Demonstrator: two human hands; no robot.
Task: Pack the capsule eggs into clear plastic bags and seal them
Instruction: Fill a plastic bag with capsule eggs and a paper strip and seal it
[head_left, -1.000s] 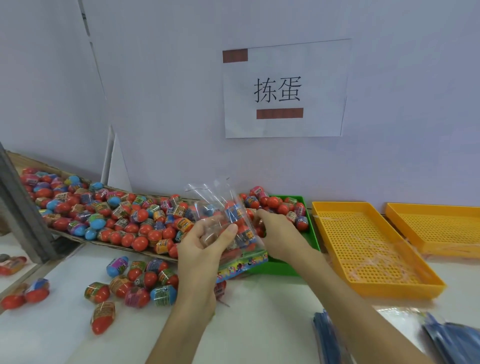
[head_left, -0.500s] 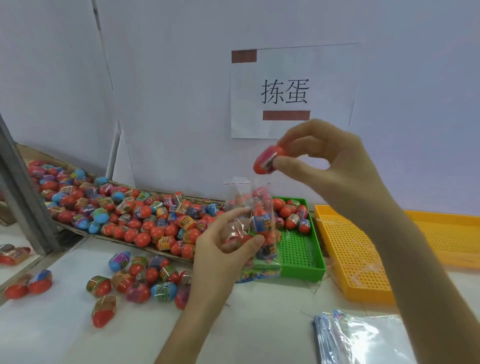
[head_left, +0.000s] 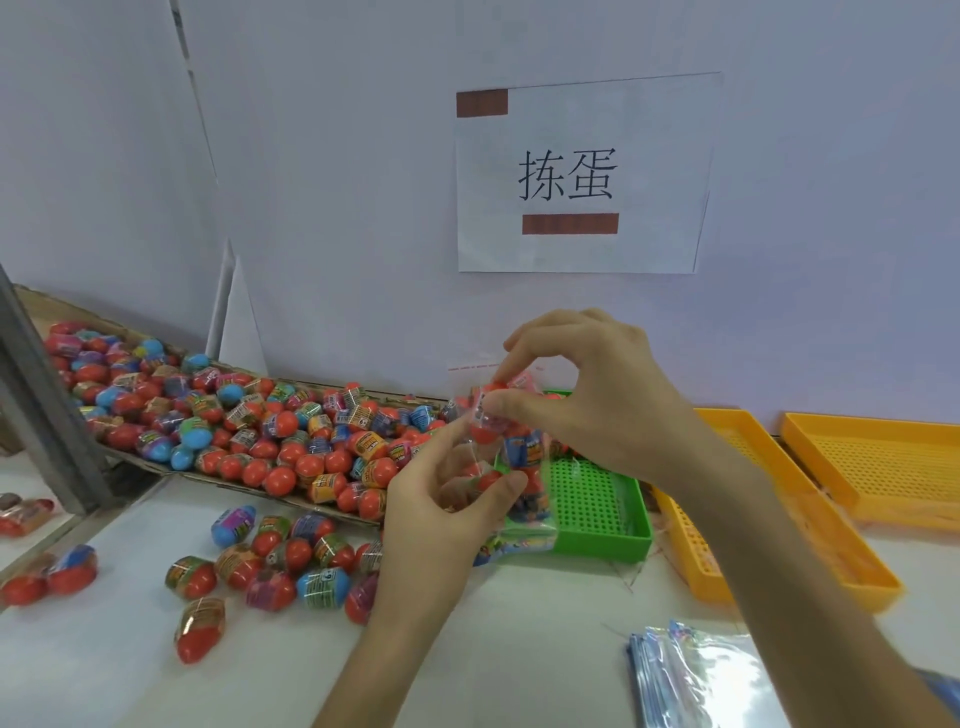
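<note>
1. Between the two hands, above the near edge of the green tray (head_left: 597, 525), hangs the clear plastic bag (head_left: 519, 467), partly filled with capsule eggs; the left hand (head_left: 441, 514) curls thumb and fingers round its body, and the right hand (head_left: 587, 400) pinches one red capsule egg (head_left: 488, 402) at the bag's mouth
2. Handling, as a judgement: the egg looks like a light, hard, smooth shell in a glossy wrap, so it may slip; a fingertip pinch across its middle suits it
3. Thin and limp, the bag will likely fold under the eggs' weight; holding it just under the mouth, as the left hand does, should keep the opening up
4. Left of the grip lies a heap of eggs (head_left: 260, 426) on a cardboard sheet (head_left: 31, 301), with loose eggs (head_left: 291, 561) on the white table (head_left: 493, 649) just below the left wrist
5. Right of the grip sit two yellow trays (head_left: 779, 530), and nearer the body a stack of empty bags (head_left: 696, 680)
6. Nothing stands between egg and mouth; only the floppy rim could get in the way
</note>
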